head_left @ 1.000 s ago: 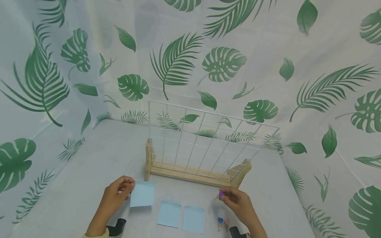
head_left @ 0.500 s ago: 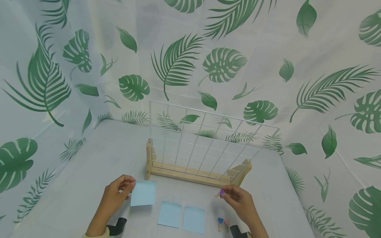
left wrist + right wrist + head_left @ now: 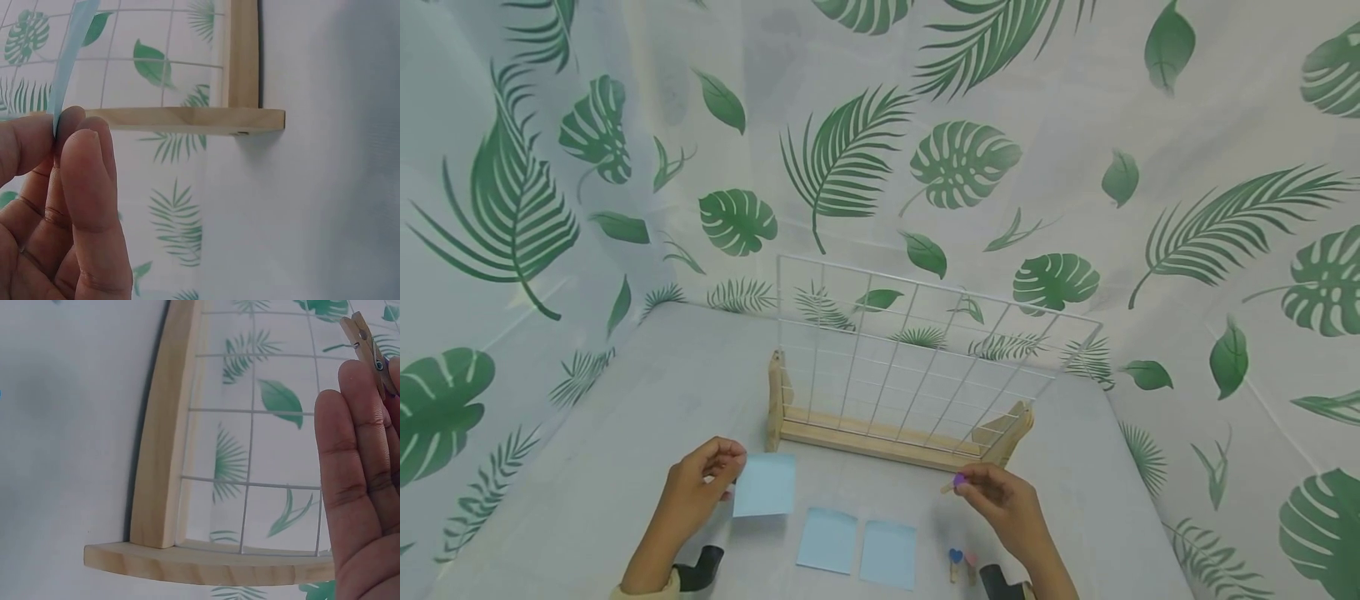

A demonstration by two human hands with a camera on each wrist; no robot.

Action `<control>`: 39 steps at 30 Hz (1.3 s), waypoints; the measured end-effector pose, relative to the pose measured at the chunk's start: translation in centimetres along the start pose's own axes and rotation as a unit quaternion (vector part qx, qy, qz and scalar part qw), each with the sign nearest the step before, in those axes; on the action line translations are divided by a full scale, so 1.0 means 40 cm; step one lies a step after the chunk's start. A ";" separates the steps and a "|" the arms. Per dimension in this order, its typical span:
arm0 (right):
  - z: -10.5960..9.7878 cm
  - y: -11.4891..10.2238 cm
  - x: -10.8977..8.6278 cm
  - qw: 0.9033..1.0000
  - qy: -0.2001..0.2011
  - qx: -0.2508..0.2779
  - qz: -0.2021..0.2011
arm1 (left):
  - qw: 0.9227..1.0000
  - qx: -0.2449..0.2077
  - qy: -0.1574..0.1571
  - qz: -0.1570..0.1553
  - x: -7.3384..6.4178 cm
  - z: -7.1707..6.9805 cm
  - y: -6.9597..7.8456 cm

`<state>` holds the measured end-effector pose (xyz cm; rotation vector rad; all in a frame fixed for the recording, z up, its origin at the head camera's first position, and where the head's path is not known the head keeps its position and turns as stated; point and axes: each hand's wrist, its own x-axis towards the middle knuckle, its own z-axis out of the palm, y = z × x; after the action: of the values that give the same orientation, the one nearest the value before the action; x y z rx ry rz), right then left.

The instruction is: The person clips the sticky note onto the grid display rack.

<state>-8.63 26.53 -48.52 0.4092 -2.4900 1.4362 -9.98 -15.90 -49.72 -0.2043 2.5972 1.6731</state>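
Note:
Between thumb and fingers, my left hand (image 3: 703, 483) pinches a light blue sticky note (image 3: 764, 485) by its left edge, raised over the table. The left wrist view shows that note (image 3: 70, 53) edge-on. My right hand (image 3: 1006, 504) pinches a small wooden clothespin (image 3: 365, 347) with a purple heart (image 3: 959, 481) on it, its tip pointing left. Two more blue notes, a left one (image 3: 827, 541) and a right one (image 3: 887, 554), lie side by side between the hands. A blue-heart clothespin (image 3: 955, 563) and a pink-heart clothespin (image 3: 972, 562) lie near my right wrist.
Behind the hands stands a white wire grid (image 3: 910, 358) in a wooden base (image 3: 880, 448) with upright end pieces. Leaf-printed cloth (image 3: 850, 167) surrounds the white table (image 3: 700, 375) at the back and sides.
My left hand has shifted slightly right and up with the note. My right hand has risen a little with the clothespin. The notes and clothespins on the table have stayed put.

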 end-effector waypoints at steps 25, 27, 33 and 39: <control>-0.009 -0.032 0.025 0.999 -0.004 0.001 -0.036 | 0.999 -0.026 -0.003 0.034 0.000 -0.004 0.034; -0.009 -0.037 0.027 0.999 -0.005 0.003 -0.041 | 0.999 -0.027 -0.002 0.033 0.002 -0.004 0.035; -0.004 -0.043 0.030 0.999 0.003 0.003 -0.038 | 0.999 -0.028 -0.006 0.036 0.005 -0.004 0.039; -0.003 -0.041 0.034 0.998 -0.002 0.014 -0.068 | 0.998 -0.033 -0.008 0.045 0.001 -0.009 0.050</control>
<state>-9.31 25.67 -46.71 0.5754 -2.3965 1.4203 -10.29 -15.42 -47.77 -0.0787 2.5791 1.7821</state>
